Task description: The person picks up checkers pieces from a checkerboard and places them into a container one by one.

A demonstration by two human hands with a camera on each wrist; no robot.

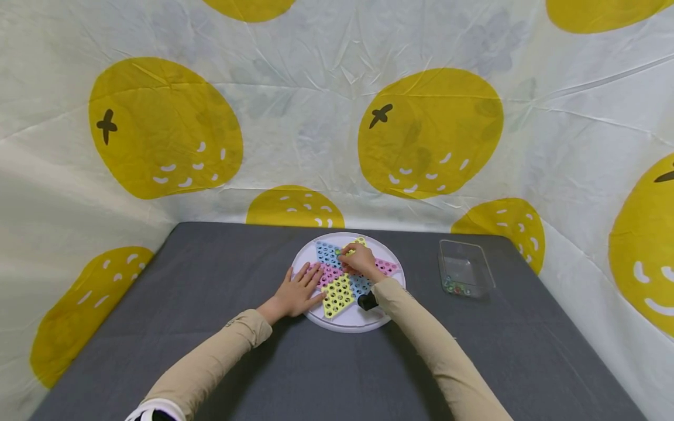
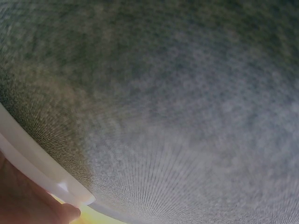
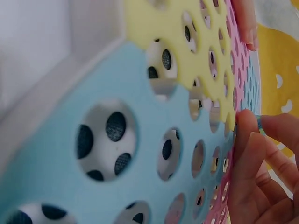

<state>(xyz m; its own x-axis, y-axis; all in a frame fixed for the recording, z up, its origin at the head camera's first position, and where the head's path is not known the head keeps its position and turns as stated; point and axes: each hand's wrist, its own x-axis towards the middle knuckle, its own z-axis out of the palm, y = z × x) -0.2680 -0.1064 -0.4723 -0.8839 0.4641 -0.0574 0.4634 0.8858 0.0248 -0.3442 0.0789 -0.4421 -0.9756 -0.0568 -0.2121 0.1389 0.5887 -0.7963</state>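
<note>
A round white Chinese checkers board [image 1: 387,248] carries a star of pink, blue and yellow sections full of holes. Over its left edge, the left hand [image 1: 297,294] lies with fingers spread, the fingertips reaching the pink section. The right hand [image 1: 360,260] is above the star's far half and pinches a small green marble [image 1: 338,252] between thumb and finger, near the blue and yellow points. From the right wrist, the marble [image 3: 260,122] is mostly covered by the fingertips. Only part of the left hand [image 2: 28,198] appears at the board's rim in the left wrist view.
A clear plastic box [image 1: 466,269] stands right of the board, with several green and reddish marbles [image 1: 455,286] gathered at its near left. Dark grey cloth [image 1: 210,280] covers the table. Behind it hangs a white curtain [image 1: 305,128] with yellow fruit prints.
</note>
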